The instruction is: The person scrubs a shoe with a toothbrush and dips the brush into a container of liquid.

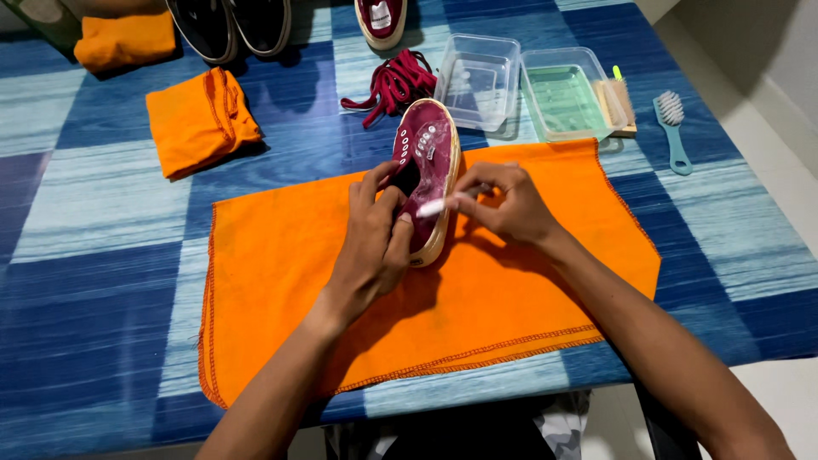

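A maroon sneaker with a cream sole and no laces lies on its side on a spread orange cloth. My left hand grips the heel end of the sneaker, fingers inside the opening. My right hand pinches a small white brush-like tool whose tip rests against the sneaker's side near the heel. The rest of the tool is hidden by my fingers.
Maroon laces lie behind the sneaker. A clear empty tub, a tub of greenish liquid, a wooden brush and a teal brush sit at the back right. Folded orange cloths, dark shoes and a second maroon sneaker are at the back.
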